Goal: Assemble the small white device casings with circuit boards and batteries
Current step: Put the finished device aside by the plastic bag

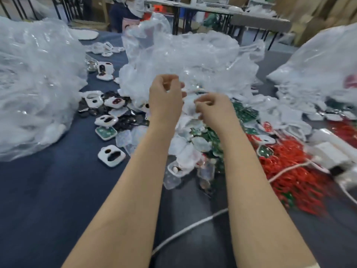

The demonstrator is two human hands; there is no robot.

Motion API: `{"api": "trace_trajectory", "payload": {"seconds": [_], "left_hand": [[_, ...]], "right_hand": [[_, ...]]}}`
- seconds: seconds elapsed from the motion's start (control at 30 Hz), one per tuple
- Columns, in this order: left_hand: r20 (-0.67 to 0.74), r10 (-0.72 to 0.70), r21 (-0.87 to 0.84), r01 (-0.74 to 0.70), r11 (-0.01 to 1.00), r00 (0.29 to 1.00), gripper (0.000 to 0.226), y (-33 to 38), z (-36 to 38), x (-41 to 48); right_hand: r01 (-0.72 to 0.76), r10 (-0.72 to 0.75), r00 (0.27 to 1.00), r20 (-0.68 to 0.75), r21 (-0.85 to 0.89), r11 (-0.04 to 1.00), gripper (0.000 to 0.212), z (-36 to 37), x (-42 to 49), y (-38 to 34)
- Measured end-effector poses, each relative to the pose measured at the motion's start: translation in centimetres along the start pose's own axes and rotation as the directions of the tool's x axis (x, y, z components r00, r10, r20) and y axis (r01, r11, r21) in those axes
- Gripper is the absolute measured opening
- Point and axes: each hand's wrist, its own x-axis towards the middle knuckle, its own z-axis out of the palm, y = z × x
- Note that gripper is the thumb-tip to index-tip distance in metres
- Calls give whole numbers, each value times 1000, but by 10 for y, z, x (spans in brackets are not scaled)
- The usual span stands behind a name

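Ahead, plastic bag heap overhangs casings, boards.

1. Nearest you, a white casing lies flat on the blue surface, showing one small and one larger dark opening.
2. Just beyond it, a casing half lies open side up with a green circuit board seated inside.
3. Farther from you, more white casings lie scattered over a heap of dark flat pieces, too blurred to name.
4. To your right, loose green circuit boards lie piled together.
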Motion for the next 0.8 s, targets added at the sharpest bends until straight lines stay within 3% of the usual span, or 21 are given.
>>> {"api": "trace_trajectory", "payload": {"seconds": [0.13, 0.3, 0.47, 0.63, 0.8], "left_hand": [[17, -132, 14, 132, 991, 991, 12, -29, -10, -23], [-40, -140, 31, 141, 989, 989, 15, -41, -29, -23], [-139, -212, -108, 198, 974, 967, 21, -44, -41, -11], [-187, -149, -92, 134, 987, 971, 19, -46, -40, -9], [-427, -125, -273, 5, 962, 896, 23, -39, -50, -4]], "right_hand": [[-78, 46, 992, -115, -294, 953, 19, -21, -16, 43], [-62, 7, 985, -172, -316, 947, 25, -2, -23, 54], [-38, -19, 987, -161, -346, 937, 40, 8, -22, 57], [36, -95, 975, -200, -281, 959, 25, 12, -24, 48], [-17, -69, 973, -218, -369, 929, 30, 13, -25, 41]]}}
